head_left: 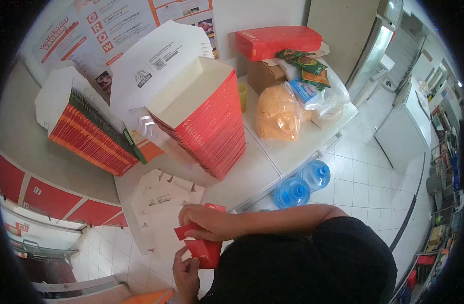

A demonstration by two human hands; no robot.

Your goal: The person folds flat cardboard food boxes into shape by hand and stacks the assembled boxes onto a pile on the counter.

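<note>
A black shirt is filling the near side, and just beside it both hands are holding a red carton at the worktop's near edge; whether it is touching the worktop I cannot tell. The left hand is pinching the carton's lower edge, thumb against fingers. The right hand is reaching across from above — its grip is pinching a red flap. White blanks are lying fanned out next to the hands. Beyond them a tall red stack is leaning, with a shorter stack standing to its left. Blue bottles are standing on the floor. Farther along, an orange bag is sitting near green packets and a red box — a poster is hanging behind the stacks.
</note>
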